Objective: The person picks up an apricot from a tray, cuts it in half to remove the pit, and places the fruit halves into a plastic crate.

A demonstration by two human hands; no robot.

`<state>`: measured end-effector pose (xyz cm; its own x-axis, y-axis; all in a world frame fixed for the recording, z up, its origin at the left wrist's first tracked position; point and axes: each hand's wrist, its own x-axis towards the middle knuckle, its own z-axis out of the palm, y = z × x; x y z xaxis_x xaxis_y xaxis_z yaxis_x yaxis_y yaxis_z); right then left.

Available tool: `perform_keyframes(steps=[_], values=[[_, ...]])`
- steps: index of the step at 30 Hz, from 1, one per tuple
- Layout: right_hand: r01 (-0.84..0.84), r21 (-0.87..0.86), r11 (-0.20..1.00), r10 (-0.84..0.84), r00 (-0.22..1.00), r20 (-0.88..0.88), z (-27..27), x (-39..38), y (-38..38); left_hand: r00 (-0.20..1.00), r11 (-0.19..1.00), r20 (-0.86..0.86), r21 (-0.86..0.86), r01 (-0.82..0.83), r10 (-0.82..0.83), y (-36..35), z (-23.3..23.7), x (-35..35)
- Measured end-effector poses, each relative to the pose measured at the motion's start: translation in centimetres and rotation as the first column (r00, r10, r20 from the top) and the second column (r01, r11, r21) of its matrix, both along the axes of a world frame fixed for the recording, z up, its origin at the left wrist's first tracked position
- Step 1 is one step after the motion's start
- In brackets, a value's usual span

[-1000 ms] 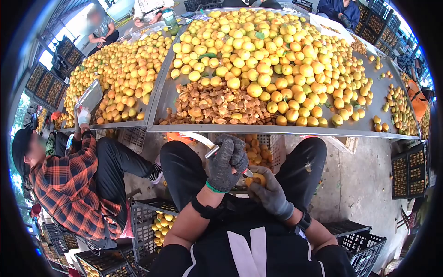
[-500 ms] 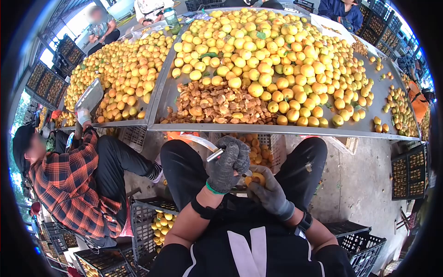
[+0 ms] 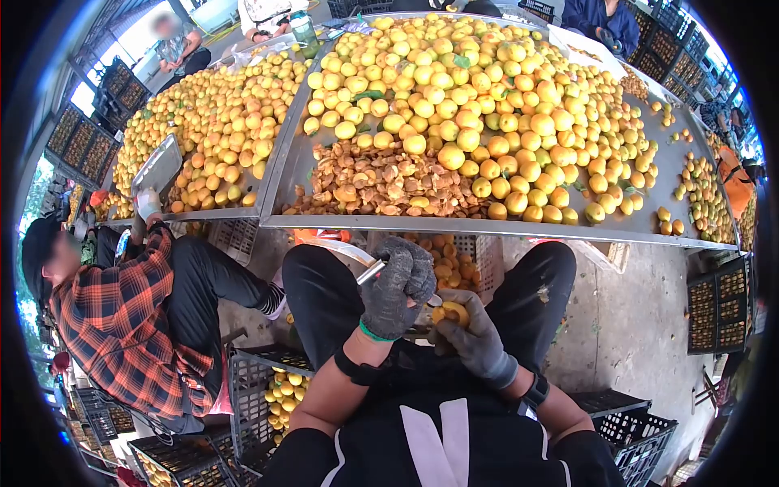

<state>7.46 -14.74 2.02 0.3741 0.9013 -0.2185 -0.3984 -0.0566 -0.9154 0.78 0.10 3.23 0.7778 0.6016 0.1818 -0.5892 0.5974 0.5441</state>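
While the fruit sits low over the lap, cupped in the closed fingers of the gloved right hand, the left hand is clenched round a knife. Its tip points down at the fruit, apparently for a steady cut. The scraps are heaped at the desk edge, within easy reach, and a crate stands just beyond the knees.

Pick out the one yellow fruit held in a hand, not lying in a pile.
The fruit in the gloved right hand, over the lap; the left hand holds a tool to it. All others lie on the tables or in crates.
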Motion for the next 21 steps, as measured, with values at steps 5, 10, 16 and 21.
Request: perform_keyframes(steps=[5,10,16,21], values=[[-0.012,0.056,0.998,0.012,1.0,0.001,-0.8,0.1,-0.3,1.0,0.997,-0.003,-0.071,-0.01,0.01,-0.4,-0.2,0.2],[-0.007,0.029,1.0,0.007,1.0,-0.003,-1.1,0.0,-0.4,0.995,0.994,-0.098,-0.104,0.018,-0.028,-0.8,-0.9,0.2],[0.023,0.041,0.999,-0.019,0.994,-0.105,-1.0,-0.4,-0.1,0.997,0.996,-0.074,-0.088,0.017,-0.024,-0.6,-1.0,0.7],[0.019,0.027,0.999,-0.024,0.978,0.209,-0.5,-0.3,0.2,0.996,0.998,-0.086,-0.059,0.009,-0.014,-1.0,-1.2,1.0]])
